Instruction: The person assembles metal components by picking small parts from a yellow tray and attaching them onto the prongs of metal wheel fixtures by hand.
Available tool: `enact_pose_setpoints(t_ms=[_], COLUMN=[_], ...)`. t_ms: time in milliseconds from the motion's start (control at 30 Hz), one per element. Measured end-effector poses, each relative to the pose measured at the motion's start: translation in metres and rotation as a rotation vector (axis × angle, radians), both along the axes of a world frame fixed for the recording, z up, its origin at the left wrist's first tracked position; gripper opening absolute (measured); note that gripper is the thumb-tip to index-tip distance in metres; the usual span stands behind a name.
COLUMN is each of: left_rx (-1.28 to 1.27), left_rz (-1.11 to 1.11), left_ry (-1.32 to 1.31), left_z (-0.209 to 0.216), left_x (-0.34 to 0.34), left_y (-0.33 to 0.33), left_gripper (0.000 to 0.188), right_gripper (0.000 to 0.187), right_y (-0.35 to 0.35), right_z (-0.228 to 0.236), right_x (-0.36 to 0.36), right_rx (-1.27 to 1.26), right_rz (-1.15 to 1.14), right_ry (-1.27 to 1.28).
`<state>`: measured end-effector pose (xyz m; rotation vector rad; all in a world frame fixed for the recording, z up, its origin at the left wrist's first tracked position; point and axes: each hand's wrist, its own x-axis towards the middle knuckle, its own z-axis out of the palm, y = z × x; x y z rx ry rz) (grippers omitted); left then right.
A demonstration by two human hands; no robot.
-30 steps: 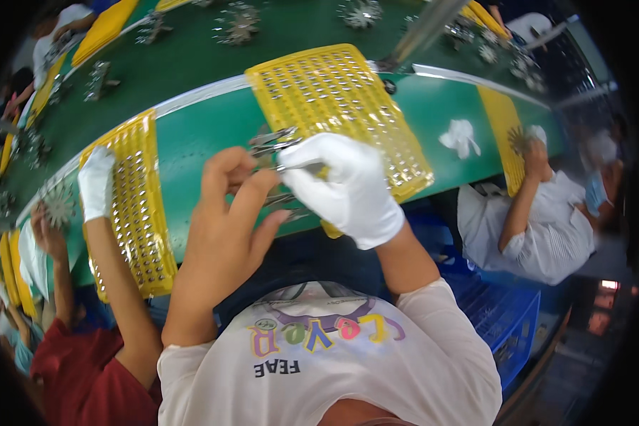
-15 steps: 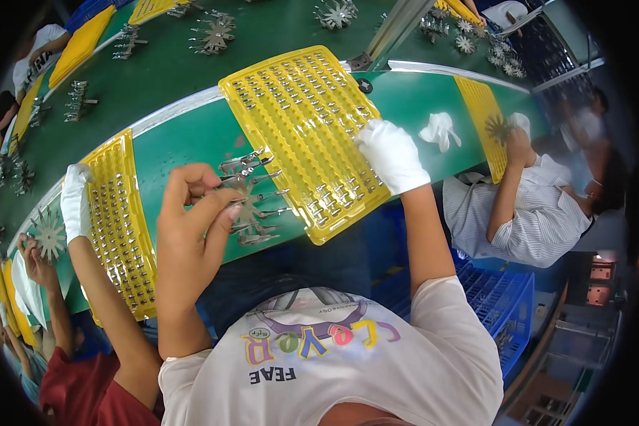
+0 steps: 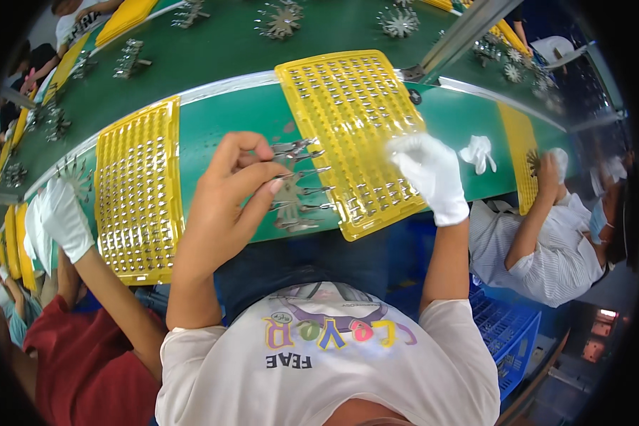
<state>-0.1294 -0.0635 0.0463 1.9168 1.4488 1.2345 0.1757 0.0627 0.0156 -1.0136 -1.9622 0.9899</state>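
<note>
My bare left hand pinches the hub of a star-shaped metal rack between thumb and fingers. Metal clips stick out from the rack's arms, and the nearest reach over the left edge of a yellow plastic tray. Rows of small shiny metal parts lie in the tray's slots, with some slots bare along the middle. Above the tray's right side is my right hand in a white glove. Its fingers are drawn together and slightly blurred; whatever is between them is too small to make out.
Left of me lies another filled yellow tray, beside a co-worker's gloved hand. A loose white glove rests on the green bench to the right. Farther right, a co-worker holds another rack. Metal racks sit on the green belt beyond.
The view has shifted, so the bench appears farther right. My right hand has lifted off the tray's right edge and is moving over it. My left hand keeps hold of the rack.
</note>
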Motion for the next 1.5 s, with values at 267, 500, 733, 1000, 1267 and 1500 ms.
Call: enact_pose_setpoints(t_ms=[267, 500, 733, 1000, 1267, 1500], left_rx=[0.192, 0.191, 0.213, 0.252, 0.325, 0.447], left_rz=[0.073, 0.025, 0.032, 0.092, 0.09, 0.04], left_ry=[0.197, 0.246, 0.292, 0.375, 0.427, 0.505], left_z=[0.0, 0.003, 0.003, -0.002, -0.007, -0.013], left_x=[0.012, 0.008, 0.012, 0.021, 0.022, 0.033], left_y=[-0.004, -0.008, -0.008, -0.002, -0.005, 0.007], left_gripper=[0.008, 0.012, 0.009, 0.01, 0.038, 0.036], right_gripper=[0.015, 0.015, 0.012, 0.01, 0.01, 0.011], right_y=[-0.049, -0.053, -0.053, -0.053, -0.044, -0.044], right_z=[0.033, 0.032, 0.028, 0.024, 0.017, 0.015], right_x=[-0.072, -0.083, -0.088, -0.101, -0.095, -0.081], right_rx=[0.067, 0.113, 0.269, 0.362, 0.379, 0.423], right_rz=[0.156, 0.233, 0.241, 0.206, 0.106, 0.054], right_ry=[0.065, 0.03, 0.022, 0.059, 0.097, 0.046])
